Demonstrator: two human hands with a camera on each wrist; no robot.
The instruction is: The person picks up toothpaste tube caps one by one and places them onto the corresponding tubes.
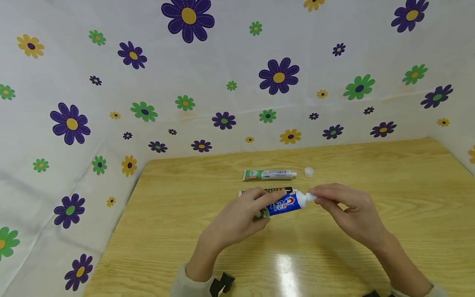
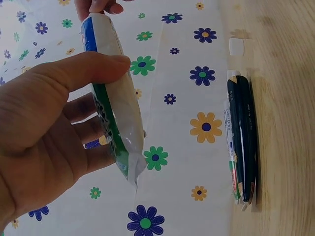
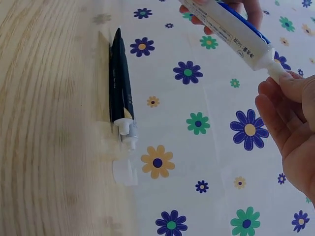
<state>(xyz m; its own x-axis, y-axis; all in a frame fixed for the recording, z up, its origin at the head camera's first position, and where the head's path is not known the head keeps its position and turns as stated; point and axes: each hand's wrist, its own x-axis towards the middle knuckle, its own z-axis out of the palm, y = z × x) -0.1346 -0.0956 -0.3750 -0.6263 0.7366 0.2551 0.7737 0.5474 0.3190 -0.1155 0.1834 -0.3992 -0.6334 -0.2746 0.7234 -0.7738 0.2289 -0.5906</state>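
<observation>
My left hand [image 1: 237,216] grips a blue, white and green Crest toothpaste tube [image 1: 285,205] round its body, holding it above the table. In the left wrist view the thumb lies across the white back of the tube [image 2: 122,98], its crimped tail hanging down. At the nozzle end, my right hand [image 1: 352,210] pinches the small white cap [image 1: 311,197] between thumb and fingers. The right wrist view shows that cap [image 3: 275,72] at the tube's neck; whether it is still threaded on I cannot tell.
Behind the hands a black toothpaste tube [image 1: 276,190] lies on the wooden table [image 1: 178,198], partly hidden. Farther back lies a green and white tube [image 1: 270,175], its nozzle uncapped, with a loose white cap [image 1: 309,171] to its right. A flower-patterned cloth [image 1: 230,53] hangs behind.
</observation>
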